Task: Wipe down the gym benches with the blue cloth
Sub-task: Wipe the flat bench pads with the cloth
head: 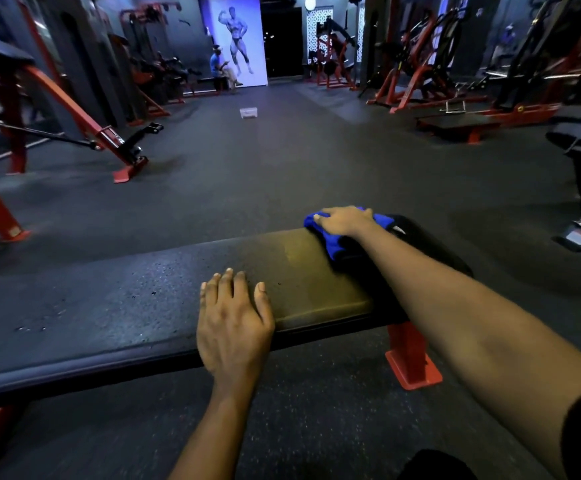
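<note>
A long flat black padded counter on red steel legs (109, 306) runs across the lower part of the head view, its right end reaching out over the dark speckled rubber floor (282, 174). The left grip (233, 320) lies palm down on the near edge of the counter, fingers straight and close together, holding nothing. The right grip (346, 220) reaches further out to the far right end of the counter and presses flat on the bright blue cloth (330, 245), its fingers spread over the fabric rather than curled round it. The cloth lies bunched on the counter's far corner, showing at both sides of the hand and under the wrist. Small pale specks dot the padding left of the left grip. A red flanged foot (413, 370) stands on the floor below the right end. Beyond, a red and black exercise machine (123, 147) stands at left, a small white box (248, 112) sits on the floor in the middle distance, and a seated person in a blue top (217, 65) is beside a large bodybuilder wall poster (239, 39).
</note>
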`<state>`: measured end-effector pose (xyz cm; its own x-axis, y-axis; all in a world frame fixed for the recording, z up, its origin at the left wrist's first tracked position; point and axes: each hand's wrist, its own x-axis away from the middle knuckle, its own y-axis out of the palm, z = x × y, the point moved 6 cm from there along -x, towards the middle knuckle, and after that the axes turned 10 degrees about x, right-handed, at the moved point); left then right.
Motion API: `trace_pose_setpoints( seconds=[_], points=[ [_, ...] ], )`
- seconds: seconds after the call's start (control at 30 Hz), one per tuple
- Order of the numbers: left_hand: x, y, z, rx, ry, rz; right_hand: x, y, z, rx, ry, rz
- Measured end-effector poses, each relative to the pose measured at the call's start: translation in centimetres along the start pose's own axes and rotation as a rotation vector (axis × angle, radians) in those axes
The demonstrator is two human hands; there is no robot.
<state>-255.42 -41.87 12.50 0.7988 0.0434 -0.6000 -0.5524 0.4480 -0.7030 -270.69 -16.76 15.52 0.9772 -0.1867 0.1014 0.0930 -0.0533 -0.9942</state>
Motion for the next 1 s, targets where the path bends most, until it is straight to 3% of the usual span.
trace_pose_setpoints(
  seconds=[0.17,0.3,0.67,0.83,1.0],
  points=[
    [0.0,-0.1,0.0,0.024,-0.004,0.032,0.8,0.2,-8.4,0.003,-0.183,-0.018],
    [-0.1,-0.2,0.0,0.036,0.001,0.023,2.4,1.2,-10.2,0.010,-0.271,0.018],
    [0.3,-2.9,-1.3,0.217,-0.074,0.036,12.4,3.1,-9.0,0.004,-0.268,0.078],
    [0.9,-5.0,-5.8,0.108,-0.161,0.067,18.8,4.2,-9.3,0.022,-0.278,0.235],
    [0.8,-4.1,-6.4,0.023,-0.132,0.055,17.6,3.8,-9.6,0.020,-0.212,0.268]
  ],
)
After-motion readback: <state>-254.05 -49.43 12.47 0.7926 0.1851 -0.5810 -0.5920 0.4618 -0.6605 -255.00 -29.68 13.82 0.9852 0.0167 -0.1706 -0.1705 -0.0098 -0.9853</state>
